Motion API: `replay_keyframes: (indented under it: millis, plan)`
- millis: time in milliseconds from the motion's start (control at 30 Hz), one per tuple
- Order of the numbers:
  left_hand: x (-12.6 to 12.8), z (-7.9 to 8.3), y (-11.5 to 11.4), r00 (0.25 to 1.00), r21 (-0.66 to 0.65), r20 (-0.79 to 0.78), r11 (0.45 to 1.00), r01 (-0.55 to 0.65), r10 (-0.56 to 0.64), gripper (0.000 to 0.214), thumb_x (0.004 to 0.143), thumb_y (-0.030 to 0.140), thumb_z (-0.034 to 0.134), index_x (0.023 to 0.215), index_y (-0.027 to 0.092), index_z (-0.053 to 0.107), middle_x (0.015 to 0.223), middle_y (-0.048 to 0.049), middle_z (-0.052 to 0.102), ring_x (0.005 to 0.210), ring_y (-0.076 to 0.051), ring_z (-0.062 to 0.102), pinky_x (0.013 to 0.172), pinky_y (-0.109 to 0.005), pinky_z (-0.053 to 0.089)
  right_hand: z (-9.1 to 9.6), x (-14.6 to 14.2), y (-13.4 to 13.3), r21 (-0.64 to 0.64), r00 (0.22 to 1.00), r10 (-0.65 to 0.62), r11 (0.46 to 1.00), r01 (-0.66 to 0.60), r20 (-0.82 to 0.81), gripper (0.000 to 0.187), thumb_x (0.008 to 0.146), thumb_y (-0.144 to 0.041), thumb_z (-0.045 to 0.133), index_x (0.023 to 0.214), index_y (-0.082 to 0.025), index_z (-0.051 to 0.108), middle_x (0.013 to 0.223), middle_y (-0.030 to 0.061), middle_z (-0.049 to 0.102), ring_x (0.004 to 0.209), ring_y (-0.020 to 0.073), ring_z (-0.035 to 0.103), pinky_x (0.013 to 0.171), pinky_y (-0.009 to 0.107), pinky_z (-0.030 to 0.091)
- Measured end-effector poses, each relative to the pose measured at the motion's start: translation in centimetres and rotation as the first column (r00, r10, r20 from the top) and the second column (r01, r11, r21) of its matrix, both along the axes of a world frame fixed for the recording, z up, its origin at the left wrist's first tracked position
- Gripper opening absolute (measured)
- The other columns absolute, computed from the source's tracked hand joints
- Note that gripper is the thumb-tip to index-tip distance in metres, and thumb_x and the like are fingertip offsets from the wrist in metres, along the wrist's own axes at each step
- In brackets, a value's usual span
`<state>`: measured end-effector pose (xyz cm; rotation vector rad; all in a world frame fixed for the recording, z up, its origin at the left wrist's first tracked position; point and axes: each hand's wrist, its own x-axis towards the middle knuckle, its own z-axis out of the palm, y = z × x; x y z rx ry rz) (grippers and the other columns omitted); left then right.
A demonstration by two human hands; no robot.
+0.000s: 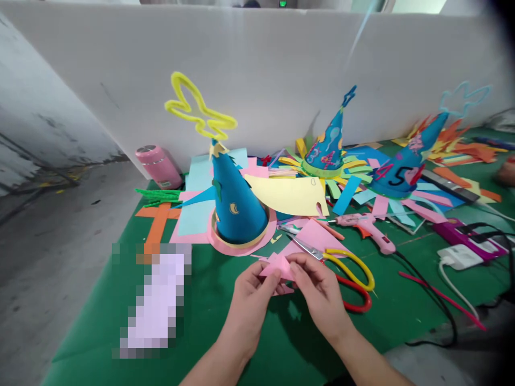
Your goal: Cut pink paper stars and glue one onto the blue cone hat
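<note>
At the far left a pink bottle (158, 165) stands by the white wall, and in front of you is the blue cone hat (235, 201) with its yellow pipe-cleaner star (197, 110), on the green bench (209, 321).

Your left hand (251, 287) is just before the hat. Its thumb and forefinger are closed on the left edge of the small pink paper piece (277, 266). This piece is between your two hands, lifted a little above the bench, and it looks folded to a point.

Your right hand (316, 287) pinches the other side, fingers closed on the paper, nothing else in it.

To make this fold well, I think you should hold the edges matched with the left fingers and press the crease with the right thumb, from the middle outwards. Thin paper tears easily, so do not pull the hands apart.

Mind the scissors (346, 268) lying open just beside your right hand. The glue gun (368, 228) is further right, with its cable near.
</note>
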<state>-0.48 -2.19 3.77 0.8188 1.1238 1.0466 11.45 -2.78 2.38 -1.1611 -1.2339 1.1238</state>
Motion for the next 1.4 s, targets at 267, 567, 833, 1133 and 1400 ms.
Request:
replay_keyframes:
  millis: [267, 567, 833, 1133, 1400]
  plan:
    - [0.3, -1.5, 1.1, 1.0, -0.042, -0.028, 0.999, 0.005, -0.006, 0.016, 0.065, 0.028, 0.066, 0.066, 0.014, 0.058, 0.057, 0.0026, 0.055, 0.053, -0.009, 0.049, 0.054, -0.02, 0.041, -1.4, 2.2, 0.5, -0.073, 0.999, -0.005, 0.997, 0.008, 0.04, 0.02, 0.084, -0.032, 0.046, 0.088, -0.017, 0.059, 0.069, 0.0014, 0.055, 0.063, 0.0138, 0.051, 0.056, 0.024, 0.043]
    - [-0.2, -2.3, 0.7, 0.985, 0.03, -0.162, 0.998, 0.059, -0.053, 0.016, 0.067, 0.029, 0.062, 0.063, 0.015, 0.055, 0.061, 0.0015, 0.052, 0.059, -0.012, 0.051, 0.058, -0.025, 0.044, -0.9, 2.3, 0.7, -0.159, 0.986, 0.141, 0.975, -0.154, -0.087, 0.02, 0.084, -0.028, 0.047, 0.101, -0.021, 0.054, 0.08, 0.0005, 0.053, 0.067, 0.0115, 0.05, 0.06, 0.023, 0.044]
    - [-0.6, -2.5, 0.6, 0.969, 0.085, -0.242, 0.994, 0.065, -0.043, 0.014, 0.068, 0.027, 0.059, 0.06, 0.016, 0.056, 0.056, 0.0026, 0.05, 0.054, -0.011, 0.046, 0.052, -0.021, 0.036, -1.1, 0.5, 1.0, -0.192, 0.979, 0.199, 0.96, -0.203, -0.039, 0.011, 0.081, -0.026, 0.051, 0.083, -0.017, 0.056, 0.071, -0.0005, 0.053, 0.066, 0.0124, 0.052, 0.062, 0.024, 0.047]
    - [-1.3, -3.3, 0.9, 0.978, 0.016, -0.153, 0.99, 0.143, -0.139, 0.016, 0.072, 0.028, 0.058, 0.066, 0.014, 0.061, 0.057, 0.0002, 0.054, 0.054, -0.011, 0.047, 0.052, -0.022, 0.036, -0.9, 0.5, 1.2, -0.166, 0.97, 0.227, 0.957, -0.239, -0.088, 0.012, 0.081, -0.025, 0.05, 0.088, -0.018, 0.057, 0.075, 0.0002, 0.056, 0.067, 0.0127, 0.056, 0.062, 0.025, 0.052]
    - [-1.3, -2.9, 1.1, 0.987, -0.051, 0.047, 0.986, 0.159, -0.157, 0.016, 0.07, 0.028, 0.062, 0.065, 0.013, 0.063, 0.059, -0.0007, 0.056, 0.053, -0.01, 0.047, 0.05, -0.022, 0.037, -1.5, 0.8, 1.1, -0.063, 0.984, 0.18, 0.982, -0.18, -0.005, 0.016, 0.08, -0.023, 0.054, 0.093, -0.021, 0.063, 0.089, 0.004, 0.058, 0.076, 0.0152, 0.06, 0.066, 0.028, 0.053]
